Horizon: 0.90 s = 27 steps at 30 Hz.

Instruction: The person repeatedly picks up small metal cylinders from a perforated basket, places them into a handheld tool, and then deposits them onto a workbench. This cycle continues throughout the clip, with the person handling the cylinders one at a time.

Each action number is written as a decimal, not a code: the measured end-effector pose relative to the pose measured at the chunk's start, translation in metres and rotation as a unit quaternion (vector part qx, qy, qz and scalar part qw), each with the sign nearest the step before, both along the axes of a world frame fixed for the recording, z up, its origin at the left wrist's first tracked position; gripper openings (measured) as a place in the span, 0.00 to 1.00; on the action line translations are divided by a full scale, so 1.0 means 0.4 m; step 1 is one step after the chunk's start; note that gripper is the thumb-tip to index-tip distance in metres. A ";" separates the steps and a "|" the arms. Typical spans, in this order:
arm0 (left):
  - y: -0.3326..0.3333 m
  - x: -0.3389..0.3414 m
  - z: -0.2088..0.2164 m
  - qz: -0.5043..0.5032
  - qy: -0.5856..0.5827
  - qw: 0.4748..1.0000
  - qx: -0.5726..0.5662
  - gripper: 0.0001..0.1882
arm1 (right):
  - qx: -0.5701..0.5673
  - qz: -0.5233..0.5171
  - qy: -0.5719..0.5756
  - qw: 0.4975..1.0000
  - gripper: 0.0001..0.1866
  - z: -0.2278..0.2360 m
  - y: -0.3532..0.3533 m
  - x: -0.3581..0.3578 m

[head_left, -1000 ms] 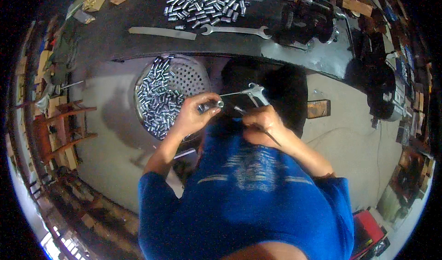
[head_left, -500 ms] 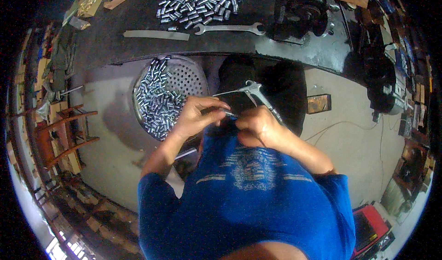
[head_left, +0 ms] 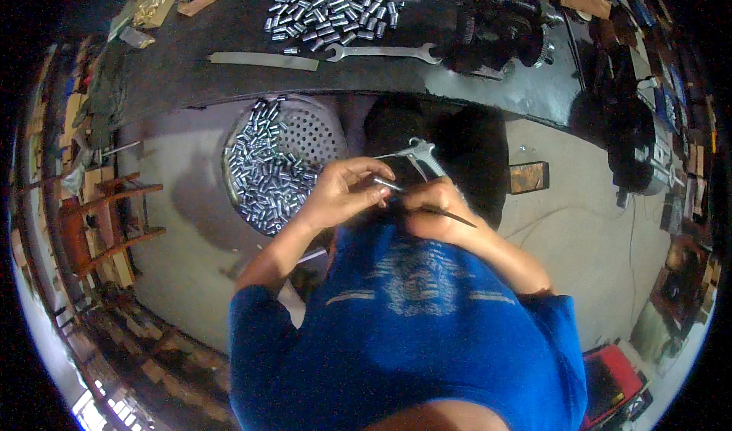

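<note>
Above my lap, my left hand (head_left: 347, 192) is closed, its thumb and fingers pinching a small shiny metal sleeve (head_left: 386, 184). My right hand (head_left: 441, 208) meets it from the right, wrapped round a thin dark pointed tool (head_left: 455, 217). That tool's tail sticks out toward my right wrist; its front end is hidden at the sleeve. A silver air blow gun (head_left: 421, 156) shows just beyond my right hand, nozzle pointing left. Whether my right hand also grips it, I cannot tell.
Left of my knees stands a perforated round metal stool (head_left: 314, 130) heaped with small metal sleeves (head_left: 263, 172). On the dark bench (head_left: 175, 80) lie more sleeves (head_left: 332, 11), a wrench (head_left: 381, 53), a flat strip (head_left: 263, 60) and machine parts (head_left: 503, 27). A shallow box (head_left: 528, 178) sits right.
My right hand has turned, and the dark tool's pointed tail has come into sight across it. The sleeve in my left hand shows more plainly. The blow gun's angle has shifted slightly.
</note>
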<state>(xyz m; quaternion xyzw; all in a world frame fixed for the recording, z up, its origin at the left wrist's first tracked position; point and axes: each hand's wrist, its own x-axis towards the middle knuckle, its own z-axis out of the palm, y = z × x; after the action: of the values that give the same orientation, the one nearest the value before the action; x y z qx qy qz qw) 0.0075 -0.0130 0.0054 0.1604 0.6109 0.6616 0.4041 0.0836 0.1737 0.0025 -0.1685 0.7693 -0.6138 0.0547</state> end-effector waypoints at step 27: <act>0.037 -0.021 -0.051 0.010 0.472 0.874 -0.117 0.17 | 0.047 -0.074 0.124 0.988 0.10 -0.003 -0.010 -0.041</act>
<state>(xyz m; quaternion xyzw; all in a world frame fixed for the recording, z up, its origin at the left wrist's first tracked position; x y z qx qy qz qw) -0.0009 0.0018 -0.0148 0.3985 0.8038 0.4349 0.0766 0.0671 0.1697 0.0012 -0.1827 0.8086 -0.5537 -0.0790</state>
